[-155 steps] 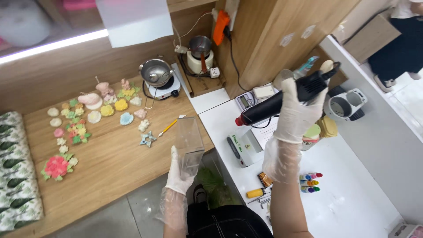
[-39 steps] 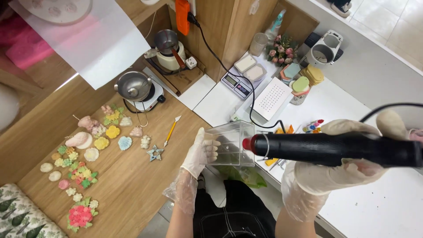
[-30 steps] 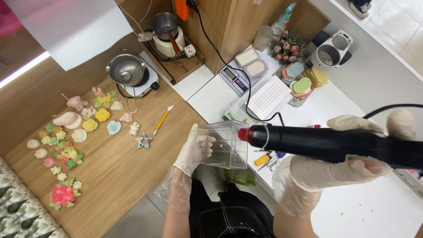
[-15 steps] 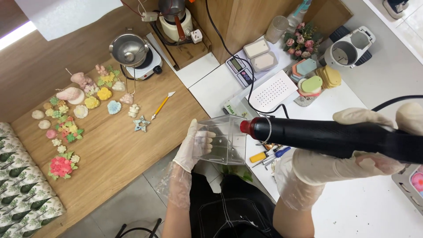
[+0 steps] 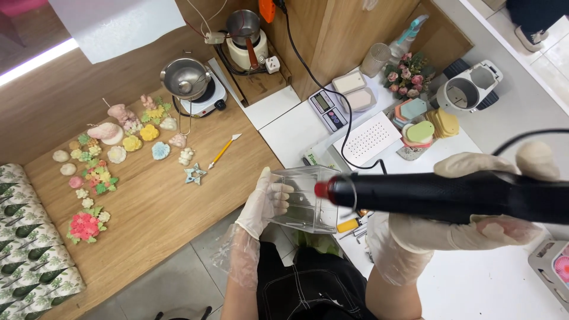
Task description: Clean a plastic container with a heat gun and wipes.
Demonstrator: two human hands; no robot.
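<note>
My left hand [image 5: 264, 203], in a thin clear glove, holds a clear square plastic container [image 5: 303, 198] on its side in front of my body. My right hand [image 5: 474, 201], in a white glove, grips a black heat gun [image 5: 438, 195] with a red-ringed nozzle. The nozzle tip [image 5: 323, 189] points left at the container's open side, right at its wall. A black cord runs from the gun off to the right.
Several coloured flower-shaped pieces [image 5: 101, 160] lie on the wooden table [image 5: 154, 207]. A pot on a hot plate [image 5: 186, 80], a kettle-like melter [image 5: 246, 35], a digital scale [image 5: 328, 109], a white perforated board [image 5: 367, 137] and a yellow pencil-like tool [image 5: 222, 152] stand beyond.
The view has shifted so the flower pieces sit further left. The container and the gun's nozzle have stayed together; my hands keep the same hold.
</note>
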